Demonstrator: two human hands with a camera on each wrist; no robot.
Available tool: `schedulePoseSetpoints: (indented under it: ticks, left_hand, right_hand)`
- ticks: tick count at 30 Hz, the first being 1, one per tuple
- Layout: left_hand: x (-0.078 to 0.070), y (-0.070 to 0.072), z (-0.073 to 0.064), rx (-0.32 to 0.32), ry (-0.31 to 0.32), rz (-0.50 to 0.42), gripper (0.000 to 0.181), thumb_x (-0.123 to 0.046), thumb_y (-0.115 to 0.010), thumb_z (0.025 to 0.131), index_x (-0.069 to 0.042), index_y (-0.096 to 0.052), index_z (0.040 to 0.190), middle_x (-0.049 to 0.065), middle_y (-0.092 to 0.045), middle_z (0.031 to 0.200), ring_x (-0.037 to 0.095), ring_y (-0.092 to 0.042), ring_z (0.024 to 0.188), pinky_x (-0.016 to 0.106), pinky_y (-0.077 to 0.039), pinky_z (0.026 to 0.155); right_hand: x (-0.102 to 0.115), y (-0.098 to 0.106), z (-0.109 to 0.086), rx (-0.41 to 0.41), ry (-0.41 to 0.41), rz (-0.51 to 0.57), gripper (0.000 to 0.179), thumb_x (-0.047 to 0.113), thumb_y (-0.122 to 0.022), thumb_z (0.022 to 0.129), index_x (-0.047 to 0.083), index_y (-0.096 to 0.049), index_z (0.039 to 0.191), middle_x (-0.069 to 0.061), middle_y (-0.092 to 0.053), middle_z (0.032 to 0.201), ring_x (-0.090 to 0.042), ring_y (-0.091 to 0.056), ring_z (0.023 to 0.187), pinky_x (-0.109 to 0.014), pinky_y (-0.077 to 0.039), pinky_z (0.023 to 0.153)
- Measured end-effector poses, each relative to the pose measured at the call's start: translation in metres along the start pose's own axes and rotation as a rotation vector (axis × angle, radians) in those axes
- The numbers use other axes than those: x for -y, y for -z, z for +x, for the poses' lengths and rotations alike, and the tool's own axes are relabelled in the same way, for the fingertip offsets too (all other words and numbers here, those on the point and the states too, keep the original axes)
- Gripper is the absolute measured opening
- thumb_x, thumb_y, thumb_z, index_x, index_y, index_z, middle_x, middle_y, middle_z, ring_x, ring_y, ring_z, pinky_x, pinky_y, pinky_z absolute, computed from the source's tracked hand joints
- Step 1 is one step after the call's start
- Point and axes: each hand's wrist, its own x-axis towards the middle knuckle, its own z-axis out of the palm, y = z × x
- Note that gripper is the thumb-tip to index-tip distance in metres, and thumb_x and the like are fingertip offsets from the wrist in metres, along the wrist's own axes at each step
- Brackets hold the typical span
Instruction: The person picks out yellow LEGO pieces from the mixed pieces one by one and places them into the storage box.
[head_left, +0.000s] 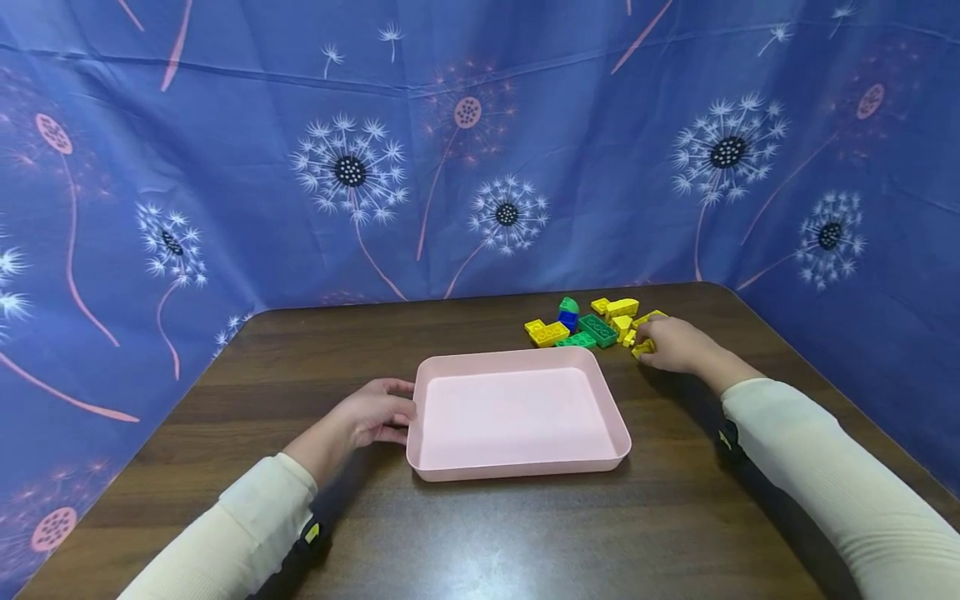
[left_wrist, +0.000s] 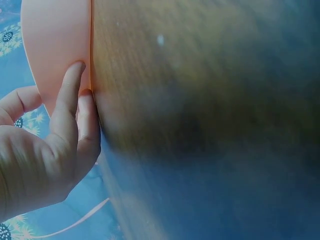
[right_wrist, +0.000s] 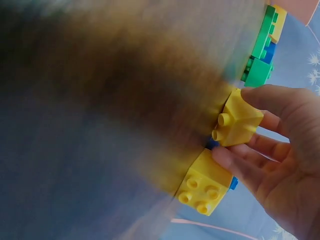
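Touching the tray (head_left: pixel 517 417) on its nine o'clock wall, the left hand (head_left: pixel 367 414) sets extended fingers against the outside, its grip apart rather than clamped. Such contact probably steadies the tray, which lies flat on the bench (head_left: pixel 427 533) with its open side up and its longer walls running between nine and three o'clock.

At about two o'clock from the tray, the right hand (head_left: pixel 678 343) has its grip together on a yellow brick (head_left: pixel 642 348), thumb on one side and fingers on the other. A pinch suits so small a piece, since opposed digits should resist slipping on its sloping faces. Whether that brick rests on the bench or hangs just above cannot be told. Right beside the fingers sits a four-stud brick (right_wrist: pixel 205 180), near enough to crowd them.

Other pieces gather loosely around one o'clock, just past the tray's far wall: a green slab (head_left: pixel 597 330), a blue brick (head_left: pixel 568 320) and a yellow slab (head_left: pixel 547 333). Bunched there, they seem placed for a short reach between cluster and tray.
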Motion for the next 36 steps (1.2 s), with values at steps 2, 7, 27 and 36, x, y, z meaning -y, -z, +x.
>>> schedulePoseSetpoints:
  ticks: [2, 7, 27, 36]
  left_hand:
    - [0.001, 0.000, 0.001, 0.002, -0.001, -0.005, 0.066, 0.007, -0.055, 0.076, 0.006, -0.035, 0.139, 0.013, -0.065, 0.085, 0.019, -0.065, 0.072, 0.038, -0.058, 0.063]
    - [0.001, 0.000, 0.001, -0.004, 0.001, -0.010, 0.067, 0.007, -0.055, 0.075, 0.007, -0.035, 0.139, 0.013, -0.065, 0.085, 0.019, -0.065, 0.072, 0.038, -0.058, 0.063]
    - [0.003, -0.001, 0.001, -0.012, -0.003, 0.004, 0.066, 0.007, -0.054, 0.075, 0.006, -0.035, 0.138, 0.015, -0.065, 0.090, 0.020, -0.065, 0.075, 0.042, -0.059, 0.068]
    - [0.005, 0.000, 0.001, 0.001, -0.017, 0.017, 0.066, 0.006, -0.055, 0.075, 0.007, -0.036, 0.138, 0.014, -0.068, 0.087, 0.020, -0.066, 0.075, 0.040, -0.059, 0.067]
  right_hand:
    - [-0.001, -0.001, 0.000, 0.000, 0.010, 0.019, 0.021, 0.012, -0.075, 0.078, -0.002, -0.071, 0.094, -0.013, -0.065, 0.092, -0.026, -0.059, 0.080, -0.051, -0.050, 0.081]
    - [-0.002, -0.003, 0.002, -0.015, 0.021, 0.046, 0.017, 0.009, -0.075, 0.077, -0.001, -0.071, 0.091, -0.015, -0.067, 0.094, -0.029, -0.061, 0.084, -0.053, -0.050, 0.083]
    - [-0.004, -0.001, -0.001, -0.034, 0.020, 0.048, 0.014, 0.010, -0.076, 0.077, 0.003, -0.071, 0.087, -0.011, -0.065, 0.091, -0.025, -0.058, 0.081, -0.051, -0.050, 0.080]
    - [0.007, 0.008, -0.005, -0.055, 0.049, 0.059, 0.013, 0.013, -0.077, 0.075, 0.005, -0.071, 0.084, -0.010, -0.065, 0.091, -0.024, -0.058, 0.080, -0.050, -0.051, 0.079]
